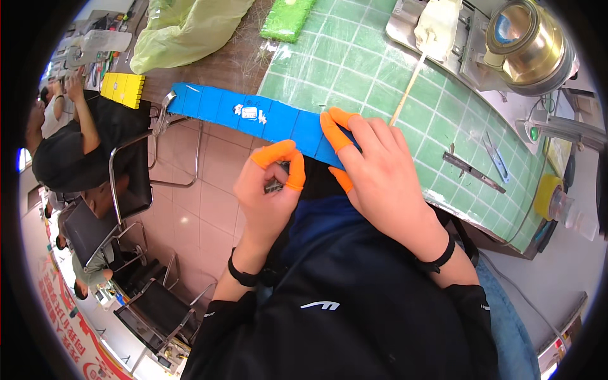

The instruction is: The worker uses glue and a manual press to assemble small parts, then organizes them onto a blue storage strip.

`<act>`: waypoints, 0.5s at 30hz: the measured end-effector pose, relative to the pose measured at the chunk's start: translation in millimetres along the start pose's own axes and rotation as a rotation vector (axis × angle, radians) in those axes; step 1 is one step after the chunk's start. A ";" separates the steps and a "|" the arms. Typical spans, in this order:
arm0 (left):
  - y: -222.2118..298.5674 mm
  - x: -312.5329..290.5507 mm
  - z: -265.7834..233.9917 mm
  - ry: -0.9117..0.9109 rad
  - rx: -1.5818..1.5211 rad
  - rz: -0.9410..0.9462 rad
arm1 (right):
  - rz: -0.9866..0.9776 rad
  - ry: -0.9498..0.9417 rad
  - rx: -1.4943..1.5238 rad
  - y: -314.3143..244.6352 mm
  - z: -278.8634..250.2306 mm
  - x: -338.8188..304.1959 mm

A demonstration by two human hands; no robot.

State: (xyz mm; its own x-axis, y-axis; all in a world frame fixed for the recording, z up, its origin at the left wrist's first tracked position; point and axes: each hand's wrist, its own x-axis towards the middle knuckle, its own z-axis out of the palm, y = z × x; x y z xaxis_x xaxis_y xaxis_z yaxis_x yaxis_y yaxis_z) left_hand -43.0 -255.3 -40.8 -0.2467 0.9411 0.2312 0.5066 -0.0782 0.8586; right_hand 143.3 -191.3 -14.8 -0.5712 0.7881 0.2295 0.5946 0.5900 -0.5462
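Observation:
A long blue segmented strip with a small white label lies along the table edge and runs under my right hand. Orange covers sit on several of my fingertips. My right fingers press on the strip's right end from above, with the thumb at its near edge. Just off the same edge, my left hand is closed in a pinch, thumb and forefinger tips together near the strip. Whatever sits in that pinch is too small to make out. Under my right hand spreads a green grid-patterned work surface.
Right of my hands lie a thin metal bar and tweezers. A thin stick points toward my right hand from a metal tray. Behind stand a gold-coloured pot, a green pad and a pale plastic bag. Other people sit at left.

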 end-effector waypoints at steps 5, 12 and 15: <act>-1.4 4.9 -3.5 -0.052 0.074 0.081 | 0.009 -0.029 -0.021 0.4 -3.4 -0.4; -3.1 5.3 -2.5 -0.032 0.243 0.310 | 0.001 -0.037 -0.036 -1.3 -6.0 0.6; -8.5 6.6 -5.0 -0.050 0.220 0.255 | 0.014 -0.061 -0.025 0.4 -2.6 -0.7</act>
State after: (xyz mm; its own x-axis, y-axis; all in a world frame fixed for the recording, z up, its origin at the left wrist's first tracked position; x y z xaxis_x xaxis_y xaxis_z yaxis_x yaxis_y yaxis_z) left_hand -53.1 -250.1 -44.3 -0.0509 0.9160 0.3980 0.7141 -0.2453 0.6557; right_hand 145.3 -191.2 -13.1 -0.5960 0.7844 0.1719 0.6160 0.5839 -0.5287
